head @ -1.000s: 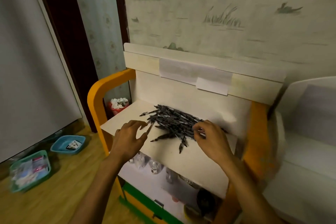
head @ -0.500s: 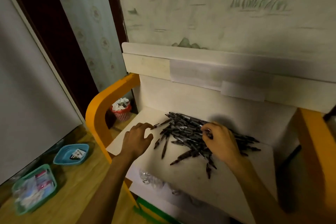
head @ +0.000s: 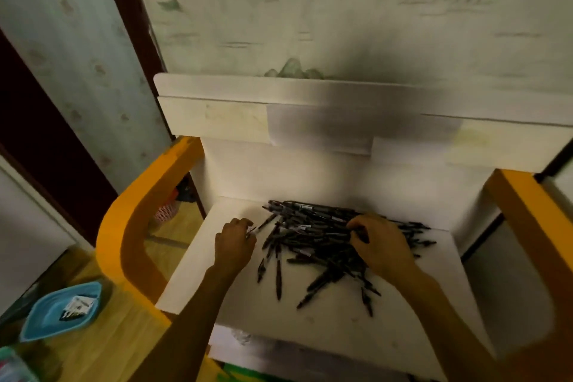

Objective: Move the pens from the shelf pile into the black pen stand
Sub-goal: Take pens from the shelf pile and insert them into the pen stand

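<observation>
A pile of dark pens [head: 313, 236] lies on the white shelf [head: 335, 319], with a few loose ones fanned out toward the front. My left hand [head: 234, 245] is at the pile's left edge, its curled fingertips pinching the tip of one pen [head: 263, 223]. On the pile's right part rests my right hand [head: 379, 245], fingers curled down into the pens and gripping some. The black pen stand is not in view.
Orange side frames [head: 130, 226] [head: 533, 226] flank the shelf, and a white backboard [head: 310, 121] rises behind it. On the wooden floor to the left are a blue tray [head: 62, 310] and a small pink basket [head: 167, 211]. A lower shelf [head: 245, 338] shows below.
The view has moved closer and lower over the shelf. Both hands stay at the pile; my right hand has dug its fingers further into the pens, and my left has closed on a pen tip.
</observation>
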A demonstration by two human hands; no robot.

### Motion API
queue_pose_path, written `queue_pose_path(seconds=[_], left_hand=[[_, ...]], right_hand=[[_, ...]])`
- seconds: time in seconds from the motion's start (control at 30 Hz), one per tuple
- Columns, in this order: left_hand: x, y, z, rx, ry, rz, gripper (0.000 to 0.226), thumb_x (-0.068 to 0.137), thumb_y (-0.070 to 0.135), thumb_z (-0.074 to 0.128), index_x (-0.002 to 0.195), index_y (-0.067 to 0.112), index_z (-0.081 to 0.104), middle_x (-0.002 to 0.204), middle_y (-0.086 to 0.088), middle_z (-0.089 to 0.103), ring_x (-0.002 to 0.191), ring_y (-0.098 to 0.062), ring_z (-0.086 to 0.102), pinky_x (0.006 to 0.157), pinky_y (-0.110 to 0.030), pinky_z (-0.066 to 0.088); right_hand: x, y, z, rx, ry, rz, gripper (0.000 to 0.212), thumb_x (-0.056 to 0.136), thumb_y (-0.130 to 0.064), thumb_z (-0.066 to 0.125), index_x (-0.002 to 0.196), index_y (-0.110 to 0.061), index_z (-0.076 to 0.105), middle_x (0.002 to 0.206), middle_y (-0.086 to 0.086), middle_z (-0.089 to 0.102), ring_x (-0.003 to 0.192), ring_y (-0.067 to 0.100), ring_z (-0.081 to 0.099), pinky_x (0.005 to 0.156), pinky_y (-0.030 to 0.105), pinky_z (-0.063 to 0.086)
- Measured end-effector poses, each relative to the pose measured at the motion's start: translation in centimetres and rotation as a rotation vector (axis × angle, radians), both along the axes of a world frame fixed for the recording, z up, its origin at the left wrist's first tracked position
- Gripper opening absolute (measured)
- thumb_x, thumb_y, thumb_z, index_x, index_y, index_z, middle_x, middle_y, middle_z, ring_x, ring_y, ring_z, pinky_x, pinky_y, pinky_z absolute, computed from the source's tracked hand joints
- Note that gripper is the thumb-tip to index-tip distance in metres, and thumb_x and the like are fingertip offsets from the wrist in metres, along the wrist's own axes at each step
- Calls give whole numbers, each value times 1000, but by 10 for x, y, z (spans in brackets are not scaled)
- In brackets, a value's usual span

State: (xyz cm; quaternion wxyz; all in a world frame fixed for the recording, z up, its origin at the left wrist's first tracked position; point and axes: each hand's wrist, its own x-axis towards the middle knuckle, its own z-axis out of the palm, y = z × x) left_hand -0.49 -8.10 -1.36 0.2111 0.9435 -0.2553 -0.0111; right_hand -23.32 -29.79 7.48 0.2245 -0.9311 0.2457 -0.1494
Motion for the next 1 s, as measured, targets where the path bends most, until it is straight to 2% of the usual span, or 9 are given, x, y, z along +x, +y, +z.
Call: queue_pose_path(seconds=[0.17,0.27,0.43,0.53,0.6,0.7,0.8,0.93,1.0], left_hand=[[26,-15,-19,-4,77,-88,44,98,43,55,134,18,55,131,-6,57,120,-24,53,97,-38,42],[34,-18,-25,69,75,-144,39,99,41,53,130,18,56,128,-7,54,117,-25,49,93,-37,40],[40,-17,-29,141,60,-176,21,99,17,49,118,9,56,123,-11,52,108,-25,49,86,-33,44],[40,-11,-30,115,98,-156,33,94,4,51,127,1,47,124,-16,50,108,-28,50,86,-32,46],[39,-9,-29,20,177,-149,37,93,1,50,128,-4,43,118,-18,53,97,-27,54,74,-28,46],[38,-11,-27,-96,291,-120,28,96,6,49,121,-4,45,102,-12,53,80,-19,49,55,-23,34],[34,-20,-26,-209,354,-115,23,98,21,56,113,4,53,101,-7,56,86,-20,53,64,-27,39],[27,-31,-26,-269,401,-132,28,94,30,65,93,3,62,81,-1,60,77,-20,59,55,-23,41],[27,-35,-25,-256,383,-135,29,91,34,69,90,6,63,81,-1,60,76,-20,60,53,-23,39]], right_hand=[[3,5,-3,-13,6,-79,15,91,-21,62,103,-25,69,108,-5,66,92,14,63,81,33,54],[3,10,-3,-31,-17,-111,15,88,-18,64,100,-24,71,105,-3,67,89,16,65,78,37,56],[2,17,-5,-44,-30,-133,16,87,-15,65,99,-23,71,104,-2,68,88,19,65,78,37,55],[1,18,-8,-29,-20,-131,15,87,-17,65,99,-24,70,105,-3,68,87,18,65,76,40,56],[2,18,-8,-21,-27,-132,15,88,-17,64,99,-25,70,105,-3,67,86,17,65,76,40,56],[1,17,-8,-16,-29,-140,15,88,-17,64,99,-25,70,103,-3,67,85,17,64,75,41,56],[-1,15,-8,-6,-38,-133,15,88,-16,64,98,-25,71,102,-3,68,85,16,65,75,40,57],[-3,10,-8,16,-49,-139,17,87,-14,64,100,-22,71,103,-2,69,87,15,65,77,37,57],[-4,8,-7,24,-47,-141,18,87,-13,63,100,-22,72,103,-2,69,87,15,65,78,35,56]])
